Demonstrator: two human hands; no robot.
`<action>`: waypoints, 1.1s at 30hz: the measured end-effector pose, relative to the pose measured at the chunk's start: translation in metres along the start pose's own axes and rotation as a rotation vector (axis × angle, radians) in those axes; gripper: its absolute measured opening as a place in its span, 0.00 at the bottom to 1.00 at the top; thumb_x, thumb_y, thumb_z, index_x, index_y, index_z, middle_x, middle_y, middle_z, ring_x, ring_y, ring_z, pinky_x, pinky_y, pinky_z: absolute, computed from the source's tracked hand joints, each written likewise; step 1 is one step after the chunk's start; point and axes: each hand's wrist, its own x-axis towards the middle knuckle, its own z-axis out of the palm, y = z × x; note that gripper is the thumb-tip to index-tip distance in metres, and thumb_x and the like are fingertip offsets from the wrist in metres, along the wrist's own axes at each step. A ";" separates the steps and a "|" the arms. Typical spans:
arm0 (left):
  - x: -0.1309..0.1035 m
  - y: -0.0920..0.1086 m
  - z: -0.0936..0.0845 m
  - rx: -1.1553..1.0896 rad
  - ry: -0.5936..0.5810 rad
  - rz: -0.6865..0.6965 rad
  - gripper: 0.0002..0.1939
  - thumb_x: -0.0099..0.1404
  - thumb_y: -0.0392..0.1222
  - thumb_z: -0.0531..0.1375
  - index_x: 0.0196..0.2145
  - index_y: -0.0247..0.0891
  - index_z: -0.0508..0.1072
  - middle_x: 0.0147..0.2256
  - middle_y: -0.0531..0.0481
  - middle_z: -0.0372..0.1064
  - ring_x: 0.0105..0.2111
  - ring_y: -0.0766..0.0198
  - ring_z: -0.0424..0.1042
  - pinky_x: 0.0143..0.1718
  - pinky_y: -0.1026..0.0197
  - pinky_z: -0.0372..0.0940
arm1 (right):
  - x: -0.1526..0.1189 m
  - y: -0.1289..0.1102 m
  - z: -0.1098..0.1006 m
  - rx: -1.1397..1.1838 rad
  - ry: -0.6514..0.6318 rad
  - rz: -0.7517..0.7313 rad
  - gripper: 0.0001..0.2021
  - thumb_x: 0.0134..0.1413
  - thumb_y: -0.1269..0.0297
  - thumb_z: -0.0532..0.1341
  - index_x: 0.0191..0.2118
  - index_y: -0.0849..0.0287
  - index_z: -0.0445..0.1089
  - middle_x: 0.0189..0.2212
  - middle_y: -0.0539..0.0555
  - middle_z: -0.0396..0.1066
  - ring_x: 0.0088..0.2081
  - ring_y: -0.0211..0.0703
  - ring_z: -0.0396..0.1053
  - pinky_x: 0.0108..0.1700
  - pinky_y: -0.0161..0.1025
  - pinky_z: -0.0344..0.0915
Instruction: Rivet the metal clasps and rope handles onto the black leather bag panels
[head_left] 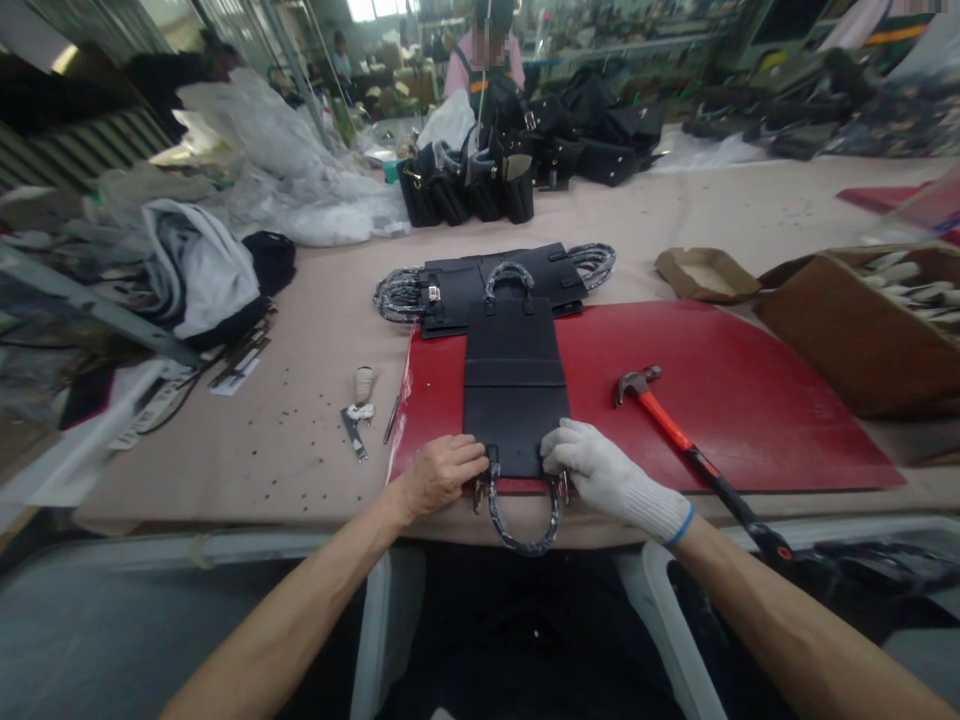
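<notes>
A flat black bag panel (514,400) lies lengthwise before me on a red mat, with a plastic-wrapped handle at each end. The near handle (525,545) loops over the table edge. My bare left hand (442,472) is closed on the panel's lower left edge, next to the handle tab. My right hand (589,465), in a white knit glove, is closed on the opposite lower edge. Metal clasps (564,487) hang beside the handle ends. The undersides of both hands' fingertips are hidden. Behind the panel lies a stack of similar black panels (457,285) with wrapped handles.
An orange-and-black claw hammer (679,435) rests on the red mat (720,390) at right. Left of it are a tape-wrapped tool (360,410) and small dark bits. A cardboard box (847,330) stands right. Black bags (469,185) and a person (487,60) are at the back.
</notes>
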 end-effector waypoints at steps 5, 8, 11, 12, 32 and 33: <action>-0.002 0.006 0.005 0.037 0.054 -0.024 0.18 0.73 0.30 0.49 0.45 0.37 0.79 0.44 0.39 0.77 0.45 0.56 0.75 0.48 0.53 0.73 | -0.017 0.000 0.021 0.081 0.134 -0.015 0.22 0.51 0.82 0.51 0.41 0.56 0.78 0.45 0.57 0.77 0.48 0.45 0.73 0.67 0.60 0.56; -0.001 0.014 0.008 0.061 0.097 -0.047 0.18 0.72 0.28 0.50 0.45 0.36 0.79 0.45 0.40 0.77 0.44 0.56 0.75 0.49 0.53 0.72 | -0.026 0.001 0.031 0.114 0.245 -0.018 0.23 0.52 0.81 0.52 0.45 0.55 0.78 0.50 0.58 0.77 0.54 0.48 0.72 0.67 0.63 0.57; 0.000 0.025 0.012 0.069 0.173 -0.086 0.17 0.70 0.27 0.52 0.45 0.37 0.79 0.44 0.40 0.76 0.45 0.55 0.75 0.49 0.52 0.73 | -0.035 0.002 0.035 0.163 0.366 -0.016 0.23 0.53 0.80 0.53 0.46 0.53 0.78 0.53 0.57 0.76 0.60 0.50 0.69 0.68 0.64 0.56; 0.001 0.029 0.014 0.070 0.209 -0.100 0.17 0.69 0.27 0.52 0.44 0.36 0.79 0.44 0.40 0.77 0.45 0.55 0.75 0.49 0.51 0.73 | -0.037 0.002 0.034 0.185 0.370 -0.016 0.22 0.55 0.79 0.53 0.47 0.52 0.78 0.55 0.56 0.76 0.62 0.50 0.67 0.69 0.64 0.54; 0.003 0.069 0.037 -0.027 0.392 -0.295 0.21 0.67 0.27 0.55 0.54 0.39 0.74 0.53 0.38 0.75 0.55 0.49 0.73 0.56 0.44 0.73 | -0.035 -0.019 0.042 -0.168 0.289 0.245 0.31 0.57 0.65 0.62 0.66 0.65 0.64 0.65 0.67 0.66 0.67 0.67 0.59 0.69 0.65 0.55; 0.003 0.071 0.035 -0.038 0.399 -0.298 0.21 0.67 0.27 0.55 0.54 0.38 0.74 0.53 0.38 0.75 0.55 0.50 0.73 0.57 0.44 0.73 | -0.035 -0.017 0.043 -0.180 0.301 0.233 0.30 0.58 0.64 0.61 0.66 0.64 0.64 0.64 0.67 0.66 0.67 0.67 0.60 0.69 0.65 0.57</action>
